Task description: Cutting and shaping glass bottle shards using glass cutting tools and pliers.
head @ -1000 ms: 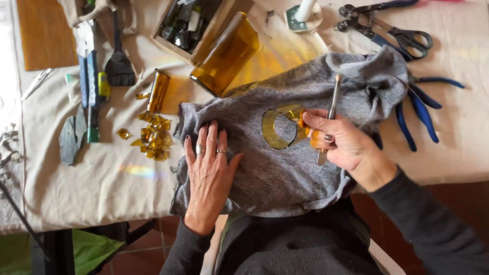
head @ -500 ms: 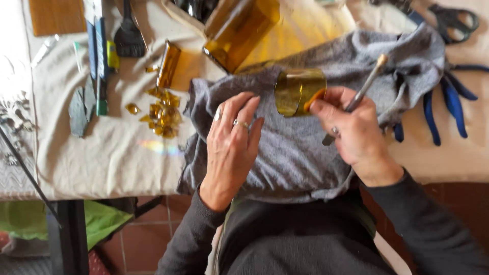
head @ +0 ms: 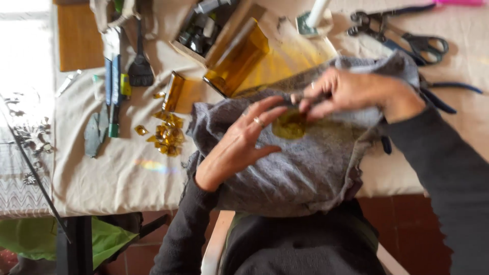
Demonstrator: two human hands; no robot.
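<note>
Over on the far left, the blue-handled tools (head: 113,84) and the small black brush (head: 140,71) are lying side by side on the cream cloth (head: 117,173) covering the table, and just right of them a scatter of amber glass shards (head: 165,133) is sitting below a narrow amber strip (head: 174,91). Moving in, your left hand (head: 239,145) is lying flat on the grey towel (head: 300,163), fingers spread wide and holding nothing, fingertips reaching toward the rounded piece of amber glass (head: 289,125) that is resting in the middle of the towel. Behind it, the large amber glass sheet (head: 239,58) is leaning tilted against the tray of bottles (head: 201,33). Now your right hand (head: 356,91) is coming across from the right, fingers pinched narrow around a thin tool (head: 300,99) just above the amber piece; the blur is hiding exactly how the tool is sitting in the grip, and I cannot tell whether its tip is touching the glass. Further right, the scissors (head: 412,40) are lying on the cloth by the top edge, and blue-handled pliers (head: 448,94) are poking out from behind your right wrist, beside the towel's edge.
</note>
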